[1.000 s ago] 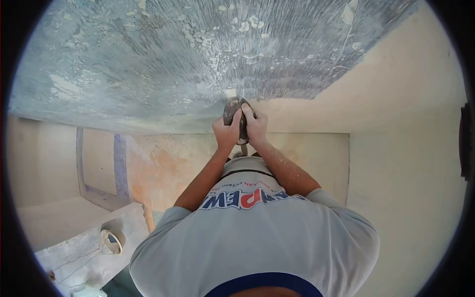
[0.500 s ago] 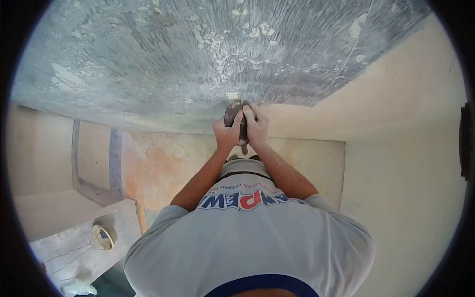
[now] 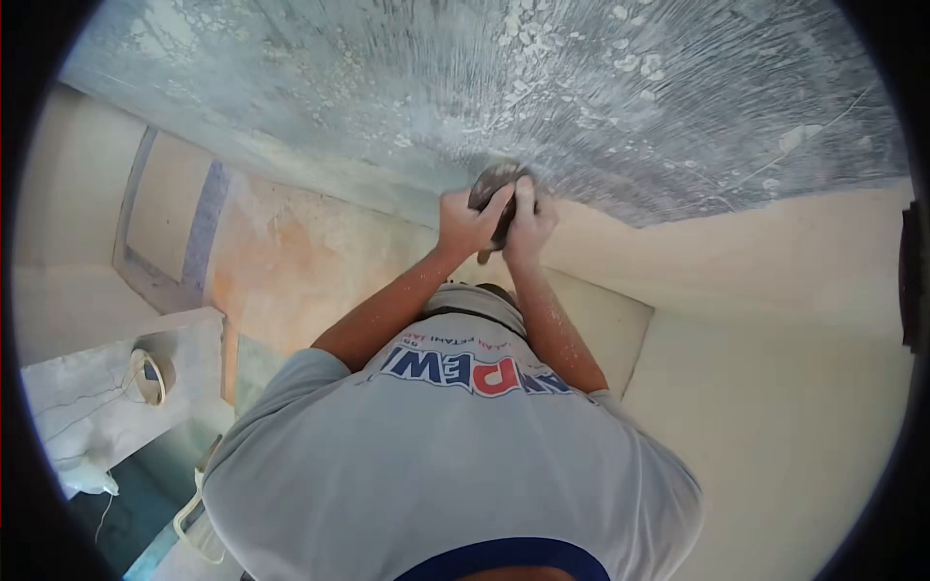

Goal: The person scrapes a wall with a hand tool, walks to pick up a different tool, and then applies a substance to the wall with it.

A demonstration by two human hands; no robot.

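Observation:
Both hands grip a dark brown, rounded tool (image 3: pixel 496 186) speckled with pale dust; its exact kind I cannot make out. My left hand (image 3: pixel 467 221) is closed around its left side, thumb laid along the tool. On the other side my right hand (image 3: pixel 531 225), whitened with dust, is closed with its thumb pointing up. The tool's top end is at the lower part of a grey, streaked wall (image 3: pixel 387 87) with pale flaked patches. Whether it presses on the wall is hard to tell, as that spot is blurred.
A peach-coloured bare strip (image 3: pixel 736 218) borders the grey wall on the right. At lower left, a pale ledge (image 3: pixel 107 416) holds a roundish cream container (image 3: pixel 153 376) with thin cords and a white plastic bag (image 3: pixel 87 476). A dark object (image 3: pixel 911 276) juts in at the right edge.
The view has turned, so the wall and ledge appear tilted and shifted. Both hands and the tool appear slightly higher and farther right, still holding together.

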